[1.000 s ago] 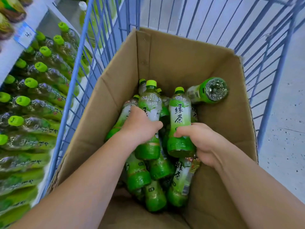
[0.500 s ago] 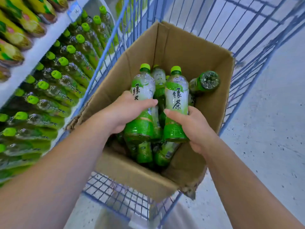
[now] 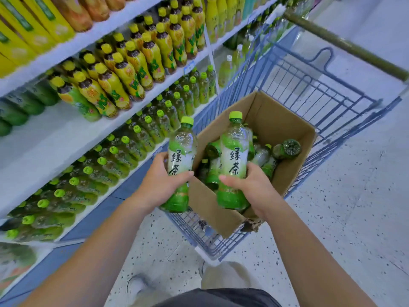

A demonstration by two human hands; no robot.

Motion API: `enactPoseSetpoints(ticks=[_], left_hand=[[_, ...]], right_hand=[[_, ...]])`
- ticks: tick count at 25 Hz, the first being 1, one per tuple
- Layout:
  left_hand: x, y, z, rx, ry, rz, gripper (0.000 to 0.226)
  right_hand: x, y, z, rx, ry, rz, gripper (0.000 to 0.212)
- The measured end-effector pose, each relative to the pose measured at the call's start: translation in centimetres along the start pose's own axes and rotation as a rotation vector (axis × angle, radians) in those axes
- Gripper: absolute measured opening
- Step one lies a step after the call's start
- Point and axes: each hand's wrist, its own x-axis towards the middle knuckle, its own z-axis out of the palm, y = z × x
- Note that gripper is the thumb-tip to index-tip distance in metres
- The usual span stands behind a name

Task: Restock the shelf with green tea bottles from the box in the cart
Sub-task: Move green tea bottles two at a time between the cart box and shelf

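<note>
Head view: the shelf [image 3: 66, 138] fills the space left of the box, its white boards running away from the camera. Speckled floor [image 3: 332, 218] lies right of the box and on its near side. The blue wire cart [image 3: 309, 89] surrounds the box and stands just beside the shelf, with the cart's handle [image 3: 345, 45] beyond the box. The brown cardboard box [image 3: 285, 120] sits open-topped in the cart's near end. Left of the box, yellow bottles [image 3: 124, 74] line an upper board, and rows of green tea [image 3: 115, 160] with lime caps stand on the board below them. Inside the box lie loose bottles [image 3: 261, 155] in a jumble, one of them, the tipped bottle [image 3: 287, 148], resting against the box's right wall with its base toward the camera. The left bottle [image 3: 182, 156] is held upright in the air over the box's left wall, between box and shelf, label facing the camera. The right bottle [image 3: 235, 156] is held upright over the near half of the box, its base in front of the near wall. The left hand [image 3: 159, 185] wraps the lower part of the left bottle, fingers curled round its front. The right hand [image 3: 254, 187] grips the right bottle low on its body, thumb across the label. Both bottles carry lime caps, closed.
</note>
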Motion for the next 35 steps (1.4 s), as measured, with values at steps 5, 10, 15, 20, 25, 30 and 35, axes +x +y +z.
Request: enactPoseSetpoints(ticks=[5,10,15,20,25,30,35], left_hand=[[-5.2,-2.1,-8.6,-0.05,0.167,0.046,0.046],[-10.6,-5.8,-17.8,-0.067,0.31,0.12,0.051],[-16.4,-11.5,-27.0,-0.12,0.424,0.125,0.051],[-20.4,-15.7,-33.2,-0.128,0.547,0.12,0.04],[-21.4,-18.6,-37.9,-0.16,0.697,0.066,0.045],[-20.0,-21.4,-42.2,-0.113,0.853,-0.019,0.042],[-13.8,-24.8,-45.1,-0.064,0.971,-0.085,0.045]], right_hand=[[-2.8,-3.6,8.2,-0.189,-0.068,-0.091,0.065],[-5.9,-5.3,17.7,-0.242,-0.097,-0.159,0.067],[-9.9,-4.7,29.1,-0.273,-0.076,-0.21,0.058],[-11.8,-4.5,38.5,-0.383,-0.139,-0.279,0.048],[-9.9,-5.2,45.0,-0.485,-0.264,-0.333,0.041],[-4.2,-6.2,51.4,-0.607,-0.453,-0.403,0.036],[3.3,-4.6,57.7,-0.669,-0.515,-0.505,0.037]])
